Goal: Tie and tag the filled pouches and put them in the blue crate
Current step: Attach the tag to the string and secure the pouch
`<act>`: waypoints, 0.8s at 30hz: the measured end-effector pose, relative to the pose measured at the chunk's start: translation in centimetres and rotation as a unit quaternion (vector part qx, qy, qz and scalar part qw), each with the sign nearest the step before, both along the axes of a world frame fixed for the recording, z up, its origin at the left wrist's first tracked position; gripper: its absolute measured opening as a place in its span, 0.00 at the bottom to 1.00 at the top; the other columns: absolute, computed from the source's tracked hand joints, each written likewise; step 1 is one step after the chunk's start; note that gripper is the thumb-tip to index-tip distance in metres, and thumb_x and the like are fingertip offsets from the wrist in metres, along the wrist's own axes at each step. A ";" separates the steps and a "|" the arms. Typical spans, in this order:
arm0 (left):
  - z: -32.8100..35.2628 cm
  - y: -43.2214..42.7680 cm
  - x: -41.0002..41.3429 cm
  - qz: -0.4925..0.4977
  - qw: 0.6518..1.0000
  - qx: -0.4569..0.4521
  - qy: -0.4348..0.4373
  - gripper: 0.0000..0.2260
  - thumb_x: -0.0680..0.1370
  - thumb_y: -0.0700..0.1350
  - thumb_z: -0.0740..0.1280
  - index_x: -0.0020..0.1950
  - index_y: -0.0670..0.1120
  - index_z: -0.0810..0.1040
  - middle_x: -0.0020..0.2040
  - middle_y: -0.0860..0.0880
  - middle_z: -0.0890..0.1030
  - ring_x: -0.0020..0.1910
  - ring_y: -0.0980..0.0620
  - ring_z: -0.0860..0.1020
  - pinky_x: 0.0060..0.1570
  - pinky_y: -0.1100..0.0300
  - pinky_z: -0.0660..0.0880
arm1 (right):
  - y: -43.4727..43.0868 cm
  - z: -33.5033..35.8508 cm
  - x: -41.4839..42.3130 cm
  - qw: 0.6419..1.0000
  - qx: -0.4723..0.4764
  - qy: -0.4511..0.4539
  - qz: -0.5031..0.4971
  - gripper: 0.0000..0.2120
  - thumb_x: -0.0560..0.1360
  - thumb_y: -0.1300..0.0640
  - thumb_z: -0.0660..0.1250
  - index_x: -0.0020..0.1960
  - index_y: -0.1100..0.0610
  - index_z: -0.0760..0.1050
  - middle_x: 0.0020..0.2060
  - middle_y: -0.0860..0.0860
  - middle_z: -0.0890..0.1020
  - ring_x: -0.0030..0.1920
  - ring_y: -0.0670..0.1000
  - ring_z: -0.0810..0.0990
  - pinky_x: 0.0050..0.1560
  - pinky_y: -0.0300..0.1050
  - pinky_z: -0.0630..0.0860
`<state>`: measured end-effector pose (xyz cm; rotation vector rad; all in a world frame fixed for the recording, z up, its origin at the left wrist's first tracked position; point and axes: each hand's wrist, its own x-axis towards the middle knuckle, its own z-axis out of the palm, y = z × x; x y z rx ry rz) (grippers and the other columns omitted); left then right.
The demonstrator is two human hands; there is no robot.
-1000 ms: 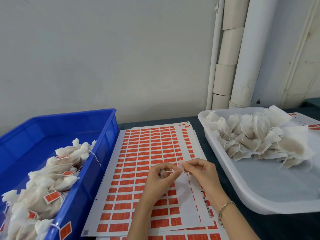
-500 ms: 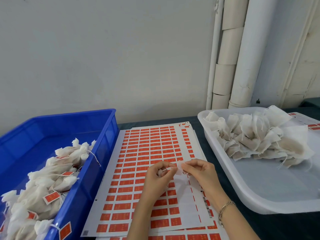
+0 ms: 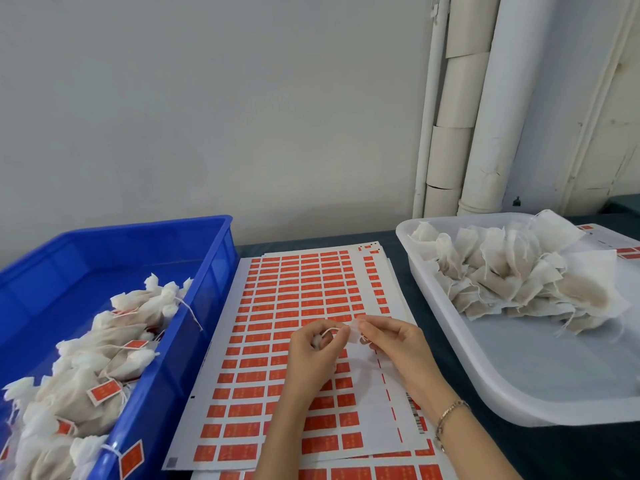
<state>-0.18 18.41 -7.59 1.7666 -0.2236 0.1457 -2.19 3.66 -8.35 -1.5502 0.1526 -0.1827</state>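
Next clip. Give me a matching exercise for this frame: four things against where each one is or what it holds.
1 blue crate
2 white tray
3 label sheets
4 pouch being tied

A holds untagged pouches, on the right
B lie flat between the two containers
C held by left hand and right hand
D holds tagged pouches, on the left

Pairs: 1-D, 2-A, 3-B, 4-C

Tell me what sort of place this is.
Likely a small hand-packing workbench: sheets of orange labels, a blue crate of tagged pouches, and a white tray of untagged pouches.
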 end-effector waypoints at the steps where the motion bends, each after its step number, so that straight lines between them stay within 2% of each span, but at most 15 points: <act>1: 0.0 0.0 0.0 0.002 1.000 -0.003 0.000 0.06 0.76 0.45 0.71 0.39 0.54 0.83 0.37 0.61 0.83 0.42 0.61 0.80 0.37 0.73 0.74 | 0.0 0.0 0.1 1.000 0.007 0.001 0.004 0.17 0.62 0.40 0.72 0.49 0.45 0.81 0.42 0.38 0.84 0.44 0.41 0.83 0.41 0.34 0.77; 6: -0.1 0.2 0.2 0.019 1.000 -0.018 0.003 0.06 0.76 0.45 0.71 0.40 0.54 0.83 0.38 0.60 0.83 0.42 0.61 0.80 0.36 0.73 0.75 | -0.3 0.3 0.2 0.998 0.061 0.009 0.025 0.17 0.69 0.40 0.69 0.54 0.47 0.81 0.47 0.43 0.85 0.47 0.45 0.84 0.47 0.39 0.77; 8: -0.1 0.3 0.3 0.016 1.000 -0.024 -0.002 0.06 0.76 0.45 0.70 0.40 0.54 0.83 0.38 0.60 0.83 0.43 0.61 0.80 0.37 0.73 0.74 | -0.3 0.3 0.0 0.999 0.048 0.003 0.021 0.19 0.66 0.41 0.72 0.54 0.47 0.81 0.47 0.42 0.85 0.47 0.44 0.83 0.46 0.38 0.78; 12: -0.3 0.2 0.2 0.001 0.999 -0.032 -0.004 0.05 0.76 0.44 0.71 0.41 0.52 0.84 0.37 0.57 0.83 0.42 0.58 0.80 0.39 0.71 0.76 | 0.2 0.1 -0.2 1.000 0.004 -0.007 0.024 0.23 0.58 0.40 0.74 0.52 0.44 0.80 0.45 0.34 0.83 0.48 0.38 0.81 0.41 0.31 0.76; 16: -0.3 0.3 0.3 -0.006 1.000 -0.026 -0.007 0.05 0.76 0.44 0.71 0.41 0.53 0.84 0.38 0.57 0.83 0.42 0.58 0.80 0.39 0.71 0.75 | 0.0 -0.3 0.1 1.000 0.008 -0.003 0.001 0.14 0.65 0.47 0.75 0.50 0.45 0.81 0.44 0.34 0.83 0.47 0.39 0.82 0.43 0.33 0.77; 19: -0.4 0.2 0.3 -0.001 1.000 -0.024 -0.004 0.05 0.75 0.45 0.71 0.41 0.53 0.83 0.37 0.58 0.83 0.42 0.59 0.80 0.37 0.72 0.75 | -0.2 -0.6 0.3 1.000 -0.001 -0.001 -0.006 0.11 0.68 0.51 0.75 0.50 0.45 0.81 0.44 0.36 0.84 0.45 0.40 0.83 0.44 0.35 0.78; 24: -0.5 0.1 0.3 -0.004 1.000 -0.024 0.003 0.05 0.75 0.45 0.72 0.40 0.53 0.82 0.36 0.59 0.83 0.41 0.61 0.80 0.36 0.73 0.74 | -0.2 -0.6 0.3 0.999 -0.018 -0.019 -0.027 0.09 0.70 0.51 0.74 0.50 0.45 0.80 0.42 0.34 0.83 0.43 0.40 0.83 0.37 0.31 0.77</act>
